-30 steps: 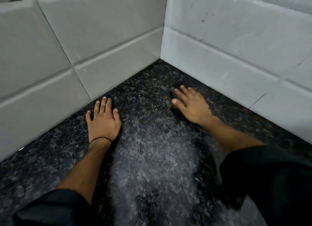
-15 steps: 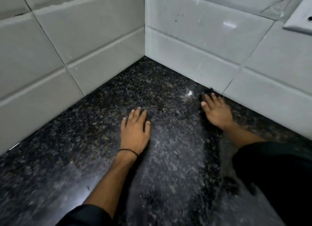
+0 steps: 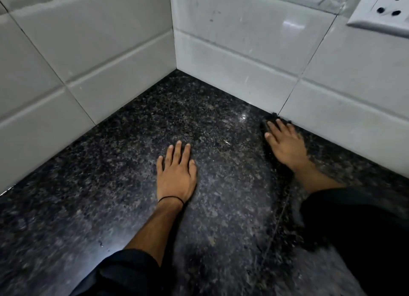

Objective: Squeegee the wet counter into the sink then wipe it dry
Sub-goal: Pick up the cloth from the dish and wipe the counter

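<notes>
Speckled black granite counter [image 3: 124, 185] fills the view and meets white glazed wall tiles [image 3: 232, 41] in an inside corner, with a white socket plate [image 3: 385, 10] at the upper right. Nearest us, two dark sleeves lead out over the stone. We find the left hand [image 3: 176, 174] lying flat and open on the counter, fingers together, a thin black band at the wrist, holding nothing. Further off, the right hand [image 3: 285, 145] is spread palm-down close against the foot of the right-hand wall, pressing on a small dark wad [image 3: 269, 119] that shows only past the fingertips; we cannot tell whether it is cloth or sponge, nor whether the fingers grip it. No squeegee and no sink are in view. We judge the wad soft, light and pliable, best driven under a flat palm rather than pinched. The polished stone shines and is probably slick where wet. The wad lies beneath the right hand, well apart from the left.
</notes>
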